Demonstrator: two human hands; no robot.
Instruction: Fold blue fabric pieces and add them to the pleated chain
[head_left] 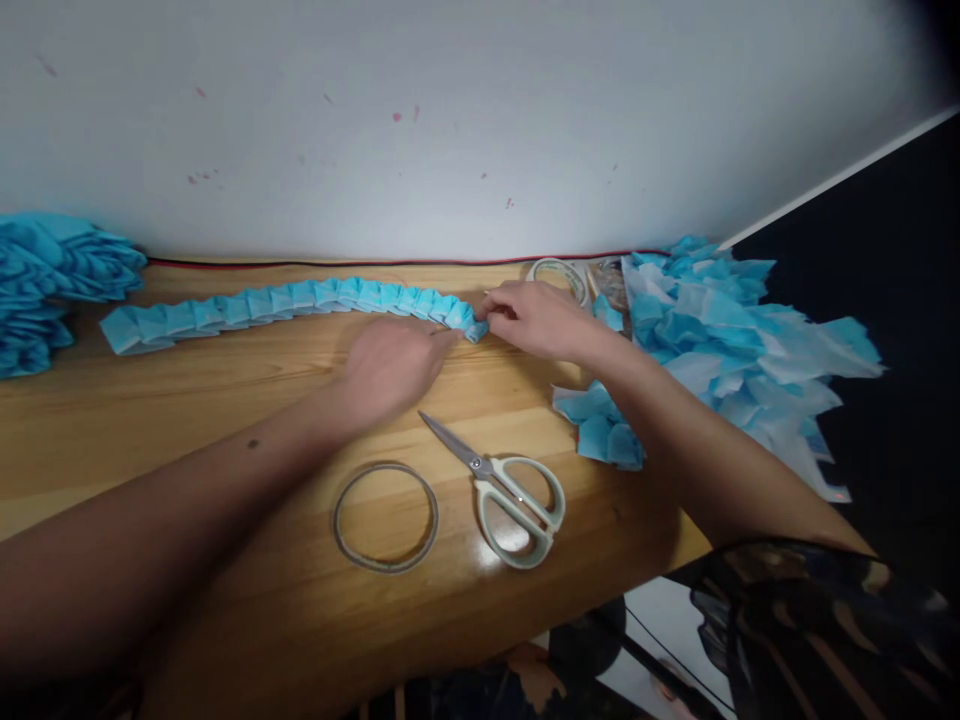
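A long strip of pleated light-blue paper (300, 298) curves across the wooden table, its right end between my two hands. My left hand (394, 372), slightly blurred, has its fingertips closed at the strip near that end. From the other side my right hand (538, 318) pinches the very tip of the strip, thumb and forefinger together. Below the hands lie scissors (476, 463) with pale handles and nearly closed blades, pointing up and left. Beside them is a thin ring (336, 520), like an almost used-up tape roll.
Loose blue and white paper pieces (720, 330) are heaped at the right, with a smaller bunch (606, 432) near my forearm. A tape roll (580, 284) sits behind my right hand. Ruffled blue paper bundles (67, 260) lie far left. A red-and-black cable (337, 264) runs along the wall.
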